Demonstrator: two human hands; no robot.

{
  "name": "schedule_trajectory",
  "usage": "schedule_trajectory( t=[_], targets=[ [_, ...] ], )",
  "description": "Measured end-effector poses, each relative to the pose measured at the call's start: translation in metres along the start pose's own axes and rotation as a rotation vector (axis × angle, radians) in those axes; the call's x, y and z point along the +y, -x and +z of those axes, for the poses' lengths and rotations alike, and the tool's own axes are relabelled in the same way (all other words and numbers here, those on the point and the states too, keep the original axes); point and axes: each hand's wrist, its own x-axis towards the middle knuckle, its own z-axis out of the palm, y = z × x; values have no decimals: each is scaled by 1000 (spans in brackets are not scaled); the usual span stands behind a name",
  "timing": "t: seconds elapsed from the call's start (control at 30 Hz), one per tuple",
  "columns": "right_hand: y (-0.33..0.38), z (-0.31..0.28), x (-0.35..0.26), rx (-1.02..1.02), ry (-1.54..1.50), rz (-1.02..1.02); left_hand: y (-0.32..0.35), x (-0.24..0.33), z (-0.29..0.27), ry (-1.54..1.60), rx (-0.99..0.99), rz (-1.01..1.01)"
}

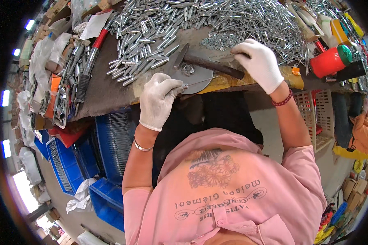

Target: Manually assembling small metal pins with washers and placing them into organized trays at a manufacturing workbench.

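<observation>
My left hand (157, 100), in a white glove, is pinched at the bench's near edge on a thin metal rod (204, 80). The rod points right across a round grey metal plate (198, 86). A hammer (212, 65) lies over the far part of that plate, its dark handle toward my right hand. A small shiny metal piece (188, 69) sits near the plate's middle. My right hand (259, 63), also gloved, is beside a heap of thin metal pins (253, 24), fingertips together; whatever they hold is too small to name.
Short metal tubes (143, 51) are heaped at the bench's back left. Tools with a red-handled one (99, 38) lie at the left. A red jar with a green lid (329, 61) stands at the right. Blue crates (114, 139) and a white basket (325, 108) are below the bench.
</observation>
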Motion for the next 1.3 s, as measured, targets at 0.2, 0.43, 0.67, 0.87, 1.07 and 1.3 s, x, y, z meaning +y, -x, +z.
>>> schedule_trajectory(
  t=[0.2,0.43,0.67,0.87,1.07,1.3],
  targets=[
    [-10,12,-4,-24,-81,-96,2,4,-1,-9,28,27],
    [-31,21,-7,-242,-114,-233,1,4,0,-24,27,50],
    [-28,28,-15,-177,-56,-153,3,-4,6,-86,69,92],
    [-18,29,-82,-74,-287,-347,2,0,1,-149,65,128],
    [-24,31,-118,-103,-664,-303,6,-7,5,-148,77,89],
    [-17,38,-105,-202,-489,-209,6,-5,4,-119,102,80]
  ],
)
